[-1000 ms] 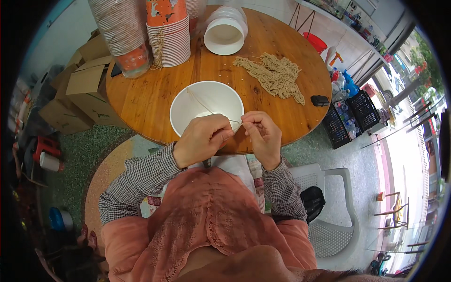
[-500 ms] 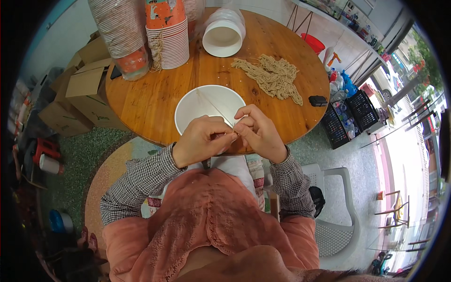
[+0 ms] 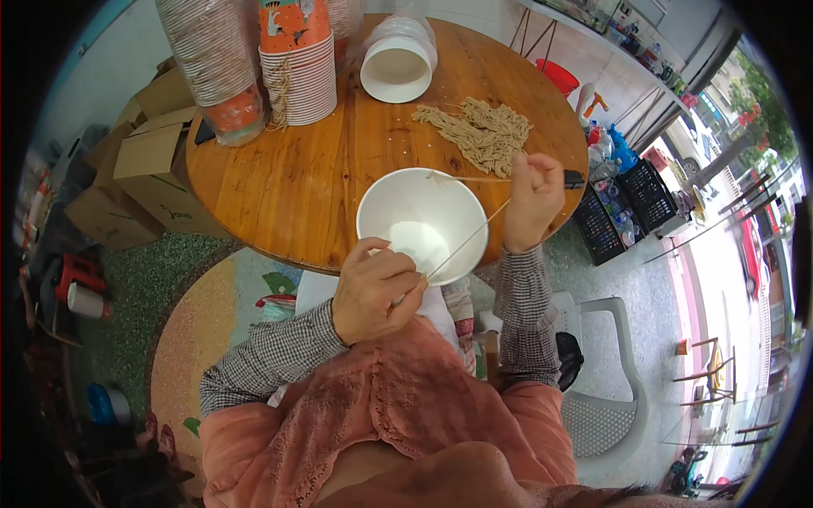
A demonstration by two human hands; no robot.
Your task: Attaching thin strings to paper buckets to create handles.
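Note:
A white paper bucket (image 3: 391, 207) is tilted with its mouth toward me at the table's near edge. My left hand (image 3: 377, 289) is closed at its near rim, pinching one end of a thin tan twine (image 3: 468, 240). That twine runs taut up to my right hand (image 3: 535, 201), raised right of the bucket and closed on it. From my right hand another length goes left to the bucket's far rim. Behind lies a loose heap of tan twine (image 3: 483, 135), partly near my right hand's fingertips.
Stacked white buckets with an orange printed one on top (image 3: 296, 80) stand at the back left of the round wooden table (image 3: 279, 182), beside a plastic-wrapped stack (image 3: 216, 76). More wrapped white buckets (image 3: 396, 72) lie behind. Cardboard boxes (image 3: 152, 173), black crates (image 3: 605, 224) and a chair (image 3: 605, 406) surround the table.
My right hand has moved up and right, away from my left, drawing the twine out. My left hand has come down toward me. The bucket has shifted right and nearer.

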